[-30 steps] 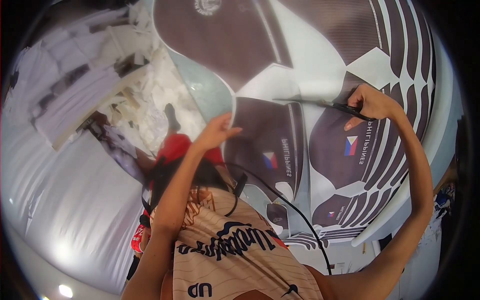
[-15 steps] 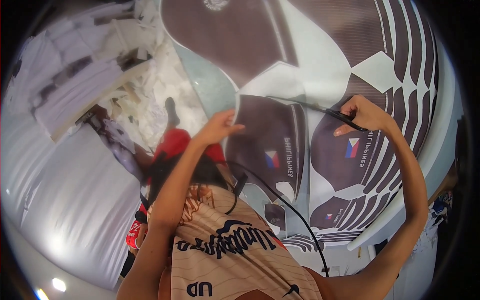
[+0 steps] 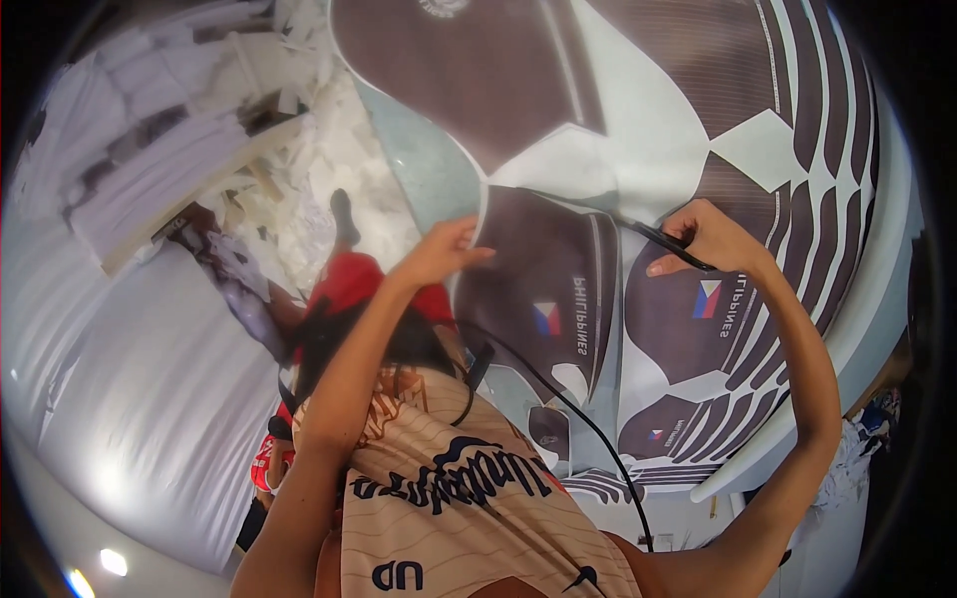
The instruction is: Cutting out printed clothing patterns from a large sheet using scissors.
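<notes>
My right hand (image 3: 708, 237) is closed around the dark handles of a pair of scissors (image 3: 653, 237). Their long blades reach left, along the upper edge of a dark printed fabric panel (image 3: 528, 259) with a small flag on it. By that panel's left edge lies my left hand (image 3: 439, 252), thumb and fingers apart, with nothing visible between them. Whether it presses on the cloth is hard to tell. More dark panels (image 3: 683, 264) are printed on the same white fabric sheet (image 3: 653, 130), to the right and beyond.
White scraps (image 3: 344, 130) are heaped to the left of the table (image 3: 424, 164). A black cable (image 3: 578, 409) hangs across the near side. Shiny white sheeting (image 3: 130, 379) spreads at far left, with a person in red (image 3: 267, 463) near it.
My right hand has moved a little left with the scissors, along the panel's upper edge. My left hand stays near the panel's left edge. The whole view has shifted slightly.
</notes>
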The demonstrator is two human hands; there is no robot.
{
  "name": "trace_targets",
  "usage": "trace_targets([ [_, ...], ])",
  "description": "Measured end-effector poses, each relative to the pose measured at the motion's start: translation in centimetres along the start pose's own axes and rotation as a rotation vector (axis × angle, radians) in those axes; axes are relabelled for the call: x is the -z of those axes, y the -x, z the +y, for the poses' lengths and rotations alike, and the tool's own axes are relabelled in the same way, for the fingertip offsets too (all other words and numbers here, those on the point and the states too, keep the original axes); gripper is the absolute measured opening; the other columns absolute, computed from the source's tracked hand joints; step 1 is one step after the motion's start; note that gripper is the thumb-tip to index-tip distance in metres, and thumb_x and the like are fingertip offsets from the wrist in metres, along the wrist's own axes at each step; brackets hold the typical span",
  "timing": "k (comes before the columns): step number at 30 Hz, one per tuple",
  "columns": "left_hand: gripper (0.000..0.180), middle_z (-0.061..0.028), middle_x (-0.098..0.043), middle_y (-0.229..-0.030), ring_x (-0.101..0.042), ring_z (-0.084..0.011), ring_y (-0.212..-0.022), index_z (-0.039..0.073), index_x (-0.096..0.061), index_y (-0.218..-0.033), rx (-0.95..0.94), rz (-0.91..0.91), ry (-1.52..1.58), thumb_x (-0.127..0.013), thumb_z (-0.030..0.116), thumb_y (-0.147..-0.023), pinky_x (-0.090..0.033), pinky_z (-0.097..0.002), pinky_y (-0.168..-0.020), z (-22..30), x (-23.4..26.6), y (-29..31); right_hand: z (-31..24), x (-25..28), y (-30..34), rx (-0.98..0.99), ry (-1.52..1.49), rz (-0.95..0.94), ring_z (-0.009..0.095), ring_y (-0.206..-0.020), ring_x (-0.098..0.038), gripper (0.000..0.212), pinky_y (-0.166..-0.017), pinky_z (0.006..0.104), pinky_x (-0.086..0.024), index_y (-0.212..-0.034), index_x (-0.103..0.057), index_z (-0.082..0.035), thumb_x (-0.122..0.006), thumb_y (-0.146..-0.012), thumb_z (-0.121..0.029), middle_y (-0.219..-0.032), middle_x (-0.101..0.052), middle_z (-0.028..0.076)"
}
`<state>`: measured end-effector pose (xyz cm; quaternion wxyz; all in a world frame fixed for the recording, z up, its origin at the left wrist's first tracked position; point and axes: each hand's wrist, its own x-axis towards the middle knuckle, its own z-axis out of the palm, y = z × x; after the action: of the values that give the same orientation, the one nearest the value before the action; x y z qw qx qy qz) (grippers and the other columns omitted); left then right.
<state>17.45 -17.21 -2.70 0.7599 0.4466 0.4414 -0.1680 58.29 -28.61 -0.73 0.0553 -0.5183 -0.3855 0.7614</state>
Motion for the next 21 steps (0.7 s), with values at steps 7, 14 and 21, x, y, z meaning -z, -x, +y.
trace_targets([
  [7,0.042,-0.0042,-0.07,-0.11,-0.063,-0.0076,-0.094,-0.001,-0.056,-0.132,-0.005,-0.008,-0.017,-0.067,-0.004,-0.092,-0.052,-0.023,-0.083,0.2,0.2,-0.2,0.9,-2.2,-0.4,0.016,-0.13,0.026,0.005,-0.054,-0.029,0.06,-0.049,0.0274,-0.02,-0.056,-0.037,-0.01,-0.091,-0.073,-0.03,-0.055,-0.03,-0.008],
  [14,0.042,0.0034,-0.067,-0.101,-0.055,-0.0004,-0.085,0.0,-0.054,-0.133,0.014,-0.013,-0.04,-0.066,-0.003,-0.093,-0.046,-0.0175,-0.076,0.2,0.1,0.2,1.1,-2.3,-1.3,0.072,-0.082,0.05,0.006,-0.051,-0.026,0.064,-0.048,0.0285,-0.019,-0.052,-0.035,-0.011,-0.091,-0.073,-0.033,-0.051,-0.028,-0.008],
  [21,0.041,-0.008,-0.071,-0.109,-0.066,-0.0118,-0.092,0.001,-0.057,-0.129,-0.072,-0.009,-0.008,-0.07,0.001,-0.09,-0.054,-0.0271,-0.082,-1.1,0.0,0.0,-0.7,-2.4,-1.9,0.061,-0.06,0.042,0.006,-0.053,-0.028,0.06,-0.048,0.0288,-0.02,-0.055,-0.036,-0.01,-0.091,-0.073,-0.026,-0.055,-0.029,-0.008],
])
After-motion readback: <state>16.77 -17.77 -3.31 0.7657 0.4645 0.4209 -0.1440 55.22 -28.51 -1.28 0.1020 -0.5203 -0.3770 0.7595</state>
